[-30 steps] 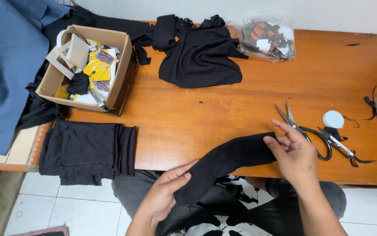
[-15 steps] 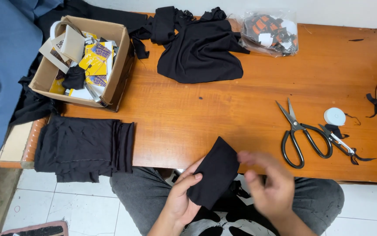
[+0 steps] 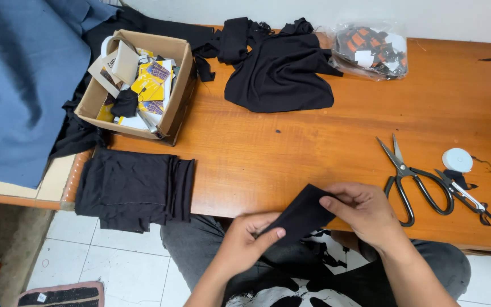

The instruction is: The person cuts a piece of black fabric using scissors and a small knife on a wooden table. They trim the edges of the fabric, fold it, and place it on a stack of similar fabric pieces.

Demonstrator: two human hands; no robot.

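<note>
Here's the folded black fabric piece (image 3: pixel 302 215), a small dark wedge held just over the near edge of the wooden surface (image 3: pixel 325 142), above the person's lap. The left hand (image 3: pixel 245 241) has it from below, thumb on top and fingers curled under, grip clamped on the lower left corner. The right hand (image 3: pixel 365 207) comes in from the other side, fingertips pressed together on the cloth's upper right edge, so both grips are closed on the same piece.

Just right of that right hand, black-handled scissors (image 3: pixel 413 182) lie flat on the surface, blades apart and pointing away from the person. Beside them sit small thread snips (image 3: pixel 464 193) and a round white disc (image 3: pixel 457 160), close together, with a dark scrap of cloth touching the snips.

Off to the left, a stack of folded black fabric (image 3: pixel 134 187) hangs partly over the near edge of the surface. Behind it stands an open cardboard box (image 3: pixel 171 108) filled with yellow and white cards and a black scrap. Further back, a loose heap of black cloth (image 3: pixel 279 68) sprawls in the middle, and a clear plastic bag (image 3: pixel 370 48) of small black, orange and white items sits at the far edge. A big blue cloth (image 3: pixel 18 79) fills the left side, well apart from the hands.
</note>
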